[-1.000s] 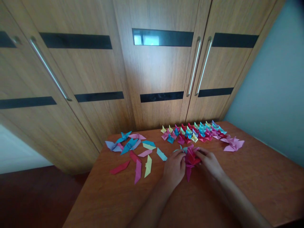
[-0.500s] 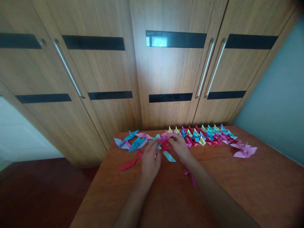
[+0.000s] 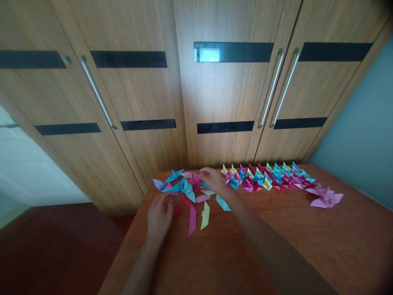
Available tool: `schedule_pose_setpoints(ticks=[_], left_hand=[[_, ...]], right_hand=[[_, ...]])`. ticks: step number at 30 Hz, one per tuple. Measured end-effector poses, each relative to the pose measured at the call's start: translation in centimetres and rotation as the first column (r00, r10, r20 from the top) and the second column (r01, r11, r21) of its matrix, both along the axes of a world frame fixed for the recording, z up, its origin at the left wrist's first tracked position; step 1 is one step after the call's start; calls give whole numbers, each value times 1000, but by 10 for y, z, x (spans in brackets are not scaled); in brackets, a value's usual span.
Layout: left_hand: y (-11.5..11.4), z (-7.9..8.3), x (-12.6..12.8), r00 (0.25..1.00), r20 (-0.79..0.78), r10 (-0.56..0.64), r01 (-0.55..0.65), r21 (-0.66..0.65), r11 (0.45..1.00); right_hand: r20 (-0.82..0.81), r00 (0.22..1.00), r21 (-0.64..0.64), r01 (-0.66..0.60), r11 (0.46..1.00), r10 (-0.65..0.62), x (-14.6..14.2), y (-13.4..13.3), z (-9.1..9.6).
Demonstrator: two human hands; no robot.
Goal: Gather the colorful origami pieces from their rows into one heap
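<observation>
Wooden cupboard doors (image 3: 147,90) stand behind a brown table (image 3: 215,254). Near its far left corner lies a group (image 3: 174,176) of folded papers, with the magenta piece (image 3: 194,179) at its right side, beside the teal piece (image 3: 188,190). The person's right hand (image 3: 213,179) reaches to the magenta piece, fingertips close together; whether they pinch it or merely rest alongside is too blurred to tell. The left hand (image 3: 159,216) is loosely spread near the red strip (image 3: 177,211), nothing visible between thumb and fingers. Judging by this, the step in hand is placing or adjusting the magenta piece; the next move calls for a light touch, sparing the rest of the group.
</observation>
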State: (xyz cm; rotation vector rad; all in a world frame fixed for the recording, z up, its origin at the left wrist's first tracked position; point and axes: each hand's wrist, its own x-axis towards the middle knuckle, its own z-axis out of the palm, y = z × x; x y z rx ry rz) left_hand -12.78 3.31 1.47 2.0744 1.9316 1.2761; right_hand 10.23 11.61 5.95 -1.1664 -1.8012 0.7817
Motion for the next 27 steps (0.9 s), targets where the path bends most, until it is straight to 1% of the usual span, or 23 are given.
schedule_pose_setpoints(ticks=[3, 4, 7, 8, 10, 12, 14, 17, 20, 23, 27], left_hand=[[-2, 1, 9, 998, -38, -50, 49, -22, 999], [-2, 1, 12, 997, -49, -67, 65, -32, 997], [-4, 2, 19, 989, -79, -122, 117, -63, 991], [-5, 2, 21, 987, -87, -136, 131, -69, 989], [-6, 1, 25, 984, -95, -148, 142, -68, 988], [-8, 1, 30, 983, -92, -159, 153, -63, 986], [-11, 2, 36, 979, -81, -188, 183, -65, 981], [-16, 4, 46, 970, -61, -235, 232, -61, 971], [-23, 6, 58, 959, -49, -279, 276, -56, 960], [-31, 6, 70, 939, -31, -342, 339, -63, 939], [-40, 2, 86, 900, 23, -436, 436, -105, 894]], right_hand=[[29, 999, 8, 13, 1000, -14, 29, -9, -10], [46, 999, 14, 24, 1000, -25, 43, -13, -15], [178, 981, 38, 68, 997, -74, 92, -33, -28], [232, 969, 20, 83, 996, -85, 109, -41, -32], [301, 949, -57, 119, 991, -96, 140, -60, -40], [300, 947, -142, 163, 976, -114, 163, -80, -47], [287, 950, -201, 183, 962, -121, 177, -97, -51], [268, 959, -241, 158, 957, -91, 182, -118, -50], [228, 974, -258, 69, 964, -9, 176, -129, -44], [204, 977, -257, -8, 966, 62, 166, -131, -40], [132, 990, -232, -23, 972, 54, 146, -129, -45]])
